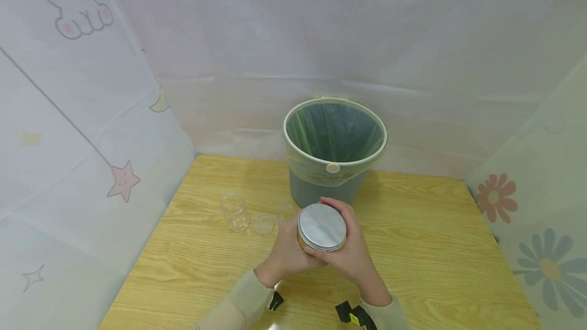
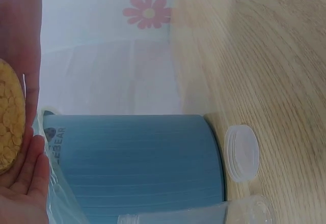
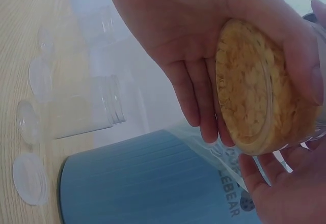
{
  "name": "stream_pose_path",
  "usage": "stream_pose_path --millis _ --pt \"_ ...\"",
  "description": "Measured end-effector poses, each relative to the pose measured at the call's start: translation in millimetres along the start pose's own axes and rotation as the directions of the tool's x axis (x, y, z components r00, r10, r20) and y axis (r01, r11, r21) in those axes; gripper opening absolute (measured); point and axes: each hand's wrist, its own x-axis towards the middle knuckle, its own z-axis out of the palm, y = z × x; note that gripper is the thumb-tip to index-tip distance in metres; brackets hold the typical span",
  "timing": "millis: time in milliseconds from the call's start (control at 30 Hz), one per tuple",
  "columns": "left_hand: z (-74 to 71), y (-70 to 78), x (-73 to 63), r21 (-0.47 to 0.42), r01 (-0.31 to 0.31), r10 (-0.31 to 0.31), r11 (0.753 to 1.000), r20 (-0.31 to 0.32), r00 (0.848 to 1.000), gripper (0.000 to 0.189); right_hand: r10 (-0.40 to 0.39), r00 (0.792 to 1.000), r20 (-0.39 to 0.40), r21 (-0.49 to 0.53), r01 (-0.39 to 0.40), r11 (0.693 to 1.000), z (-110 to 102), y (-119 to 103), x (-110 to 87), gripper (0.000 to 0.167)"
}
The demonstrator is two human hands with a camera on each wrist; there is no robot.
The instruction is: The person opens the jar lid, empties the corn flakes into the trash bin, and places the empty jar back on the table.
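Both hands hold a round clear jar [image 3: 244, 86] of yellow-orange flakes, its silver top [image 1: 322, 225] facing up in the head view. My left hand [image 1: 289, 248] grips the jar from the left, its palm and fingers wrapped around the side and lower part. On the other side, my right hand [image 1: 353, 248] curls its fingers and thumb round the jar close to the silver top. The right wrist view shows the flakes pressed against the jar's clear base, held above the table.
Behind the hands stands a blue bin [image 1: 321, 187] with a pale rim and a translucent liner. Left of it on the wooden table [image 1: 202, 264] are an open clear jar [image 1: 235, 213], a round translucent lid [image 1: 263, 224] and another clear round piece [image 1: 286, 212]. Printed sheets [image 1: 257, 39] hang around the table.
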Motion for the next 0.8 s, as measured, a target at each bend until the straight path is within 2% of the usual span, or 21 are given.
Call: stream_pose_path --millis 167,333,433,533,633,800 --pt "-1.8 -3.2 -1.0 0.022 -0.028 0.028 0.999 -0.002 1.0 0.08 -0.012 1.0 0.023 0.002 0.012 1.0 -1.3 1.9 -0.7 0.107" --pt "-2.1 -2.6 -1.0 0.027 -0.023 0.023 0.999 0.001 1.0 0.081 -0.074 0.997 0.027 0.078 0.071 0.994 -1.0 3.3 0.1 0.11" --pt "-1.4 -1.0 -0.5 0.006 -0.003 0.003 1.0 0.009 1.0 0.08 -0.121 0.993 0.009 0.137 0.119 0.983 0.0 2.9 1.4 0.099" --pt "-0.5 0.9 -0.2 -0.012 0.018 -0.018 1.0 0.009 1.0 0.089 -0.158 0.987 -0.02 0.143 0.159 0.977 1.1 1.3 2.2 0.083" --pt "0.3 1.8 0.0 -0.017 0.032 -0.032 0.999 0.01 0.999 0.092 -0.163 0.986 -0.045 0.1 0.167 0.981 2.1 -0.3 2.6 0.063" --pt "1.5 0.7 -1.5 -0.039 0.082 -0.081 0.996 0.028 0.996 0.089 -0.17 0.98 -0.101 0.034 0.174 0.984 2.6 -0.4 3.9 0.043"
